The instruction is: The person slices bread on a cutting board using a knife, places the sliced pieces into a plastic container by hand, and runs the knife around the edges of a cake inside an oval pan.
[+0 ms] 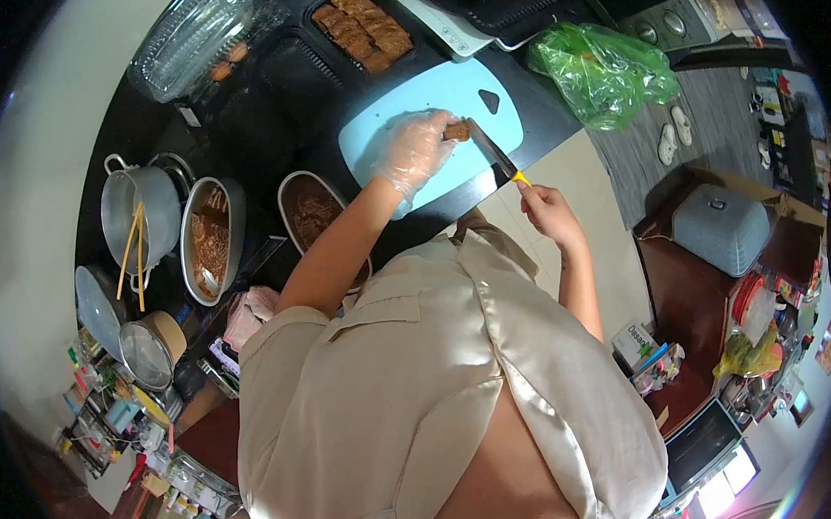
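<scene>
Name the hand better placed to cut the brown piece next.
Probably the right hand: it grips the knife, which points towards the brown piece; the gloved left hand holds that piece.

Indoor light, bright; window (718,495), overexposed, lower right; glare on green bag (602,77); fisheye curvature, black corners.

White shoes (667,145) on grey floor (630,176)
</scene>
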A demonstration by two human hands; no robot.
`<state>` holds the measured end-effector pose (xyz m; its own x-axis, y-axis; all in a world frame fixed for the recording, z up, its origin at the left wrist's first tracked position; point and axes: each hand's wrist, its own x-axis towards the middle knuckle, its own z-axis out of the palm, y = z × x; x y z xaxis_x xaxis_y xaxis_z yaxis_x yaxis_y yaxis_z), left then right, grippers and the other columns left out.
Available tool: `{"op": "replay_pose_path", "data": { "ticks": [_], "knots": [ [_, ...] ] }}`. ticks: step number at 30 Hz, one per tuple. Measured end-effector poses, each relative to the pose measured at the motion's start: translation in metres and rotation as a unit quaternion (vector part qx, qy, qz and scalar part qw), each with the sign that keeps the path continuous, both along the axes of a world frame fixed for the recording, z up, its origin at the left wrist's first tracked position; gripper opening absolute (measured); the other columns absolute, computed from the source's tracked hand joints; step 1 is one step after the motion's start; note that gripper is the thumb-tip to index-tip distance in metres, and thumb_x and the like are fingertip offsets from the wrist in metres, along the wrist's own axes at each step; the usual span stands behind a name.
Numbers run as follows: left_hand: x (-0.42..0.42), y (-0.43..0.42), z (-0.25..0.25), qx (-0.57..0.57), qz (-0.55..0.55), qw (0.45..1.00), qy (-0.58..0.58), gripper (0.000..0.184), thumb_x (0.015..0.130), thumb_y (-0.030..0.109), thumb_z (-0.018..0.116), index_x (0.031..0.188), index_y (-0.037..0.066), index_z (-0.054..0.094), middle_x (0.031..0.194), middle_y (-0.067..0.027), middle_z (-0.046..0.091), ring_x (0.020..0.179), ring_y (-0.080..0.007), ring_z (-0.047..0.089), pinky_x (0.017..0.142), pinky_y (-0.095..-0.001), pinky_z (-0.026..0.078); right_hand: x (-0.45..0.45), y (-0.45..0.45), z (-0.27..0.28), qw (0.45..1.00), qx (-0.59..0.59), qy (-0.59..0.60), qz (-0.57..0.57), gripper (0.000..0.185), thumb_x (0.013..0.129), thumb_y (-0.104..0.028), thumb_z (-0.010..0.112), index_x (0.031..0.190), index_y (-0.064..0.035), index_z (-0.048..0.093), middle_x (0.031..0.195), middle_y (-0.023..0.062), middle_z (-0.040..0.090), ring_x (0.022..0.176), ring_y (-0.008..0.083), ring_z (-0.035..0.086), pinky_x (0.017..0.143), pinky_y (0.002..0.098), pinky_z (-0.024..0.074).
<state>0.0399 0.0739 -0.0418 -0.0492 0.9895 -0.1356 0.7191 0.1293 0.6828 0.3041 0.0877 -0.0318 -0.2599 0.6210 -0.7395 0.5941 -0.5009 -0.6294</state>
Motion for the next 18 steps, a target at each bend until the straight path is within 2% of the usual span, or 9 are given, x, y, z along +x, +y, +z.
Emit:
{"op": "replay_pose_path", "data": {
  "ticks": [3,5,7,8,9,10,11,14,18],
  "knots": [
    [-0.001,-0.001,-0.002,0.076,-0.016,0.996,0.049,0.024,0.080,0.019,0.069,0.101,0.007,0.063,0.087,-0.0128,0.067,0.085,-0.0331,0.064,0.079,-0.0420,0.049,0.001,0.003,0.000,1.000,0.010,0.013,-0.006,0.049,0.095,-0.047,0.054,0.065,-0.0078,0.054,0.050,-0.0045,0.041,0.042,0.0065,0.033,0.042,0.0259,0.0265],
    [-0.006,0.001,0.012,-0.004,0.041,0.999,-0.027,0.023,0.080,0.020,0.070,0.096,0.006,0.064,0.085,-0.0134,0.066,0.078,-0.0303,0.064,0.073,-0.0398,0.050,0.001,0.006,0.004,1.000,0.001,0.018,-0.012,0.049,0.095,-0.047,0.054,0.065,-0.0085,0.054,0.051,-0.0047,0.041,0.043,0.0061,0.034,0.042,0.0252,0.0262],
    [-0.023,0.004,0.036,-0.062,0.125,0.988,-0.066,0.019,0.083,0.020,0.069,0.096,0.008,0.064,0.088,-0.0086,0.066,0.081,-0.0212,0.064,0.075,-0.0349,0.050,0.000,0.006,0.007,0.999,-0.009,0.023,-0.023,0.049,0.095,-0.047,0.054,0.065,-0.0092,0.053,0.051,-0.0049,0.041,0.043,0.0057,0.034,0.042,0.0245,0.0259],
    [-0.037,0.007,0.027,-0.036,0.178,0.978,-0.104,0.019,0.084,0.022,0.070,0.097,0.009,0.064,0.082,-0.0058,0.063,0.075,-0.0157,0.061,0.073,-0.0330,0.050,-0.001,0.005,0.008,0.999,-0.010,0.020,-0.028,0.048,0.095,-0.047,0.054,0.065,-0.0095,0.053,0.051,-0.0052,0.041,0.042,0.0055,0.034,0.041,0.0241,0.0256],
    [-0.054,0.010,0.023,0.025,0.219,0.965,-0.143,0.023,0.083,0.026,0.070,0.094,0.006,0.065,0.083,-0.0129,0.066,0.075,-0.0252,0.064,0.069,-0.0358,0.051,-0.001,0.005,0.009,0.999,-0.011,0.016,-0.033,0.048,0.095,-0.047,0.054,0.065,-0.0098,0.053,0.051,-0.0054,0.041,0.042,0.0053,0.034,0.041,0.0236,0.0253],
    [-0.074,0.018,0.022,0.061,0.221,0.971,-0.064,0.024,0.085,0.027,0.068,0.094,0.006,0.065,0.085,-0.0152,0.067,0.079,-0.0279,0.065,0.071,-0.0372,0.052,0.000,0.004,0.007,0.999,-0.013,0.014,-0.031,0.048,0.095,-0.047,0.054,0.065,-0.0098,0.053,0.051,-0.0054,0.041,0.042,0.0053,0.034,0.041,0.0236,0.0253],
    [-0.088,0.030,0.025,0.045,0.249,0.968,0.010,0.026,0.087,0.030,0.063,0.097,0.007,0.065,0.089,-0.0156,0.067,0.082,-0.0318,0.066,0.074,-0.0401,0.052,0.000,0.004,0.003,0.999,-0.013,0.019,-0.031,0.048,0.095,-0.047,0.054,0.065,-0.0098,0.053,0.051,-0.0055,0.040,0.042,0.0052,0.034,0.041,0.0237,0.0253],
    [-0.109,0.052,0.022,0.087,0.257,0.959,0.079,0.025,0.089,0.031,0.059,0.098,0.009,0.067,0.092,-0.0154,0.067,0.085,-0.0343,0.065,0.078,-0.0427,0.052,-0.004,0.005,0.000,0.999,-0.008,0.034,-0.024,0.047,0.095,-0.047,0.054,0.067,-0.0103,0.052,0.051,-0.0069,0.038,0.041,0.0042,0.030,0.039,0.0229,0.0225],
    [-0.117,0.065,0.005,0.059,0.171,0.970,0.162,0.022,0.088,0.029,0.060,0.097,0.012,0.070,0.095,-0.0135,0.068,0.090,-0.0335,0.064,0.081,-0.0425,0.051,-0.011,0.007,0.007,0.999,0.010,0.035,-0.020,0.045,0.096,-0.047,0.053,0.069,-0.0105,0.051,0.051,-0.0081,0.036,0.039,0.0030,0.028,0.037,0.0221,0.0198]
  ]
}}
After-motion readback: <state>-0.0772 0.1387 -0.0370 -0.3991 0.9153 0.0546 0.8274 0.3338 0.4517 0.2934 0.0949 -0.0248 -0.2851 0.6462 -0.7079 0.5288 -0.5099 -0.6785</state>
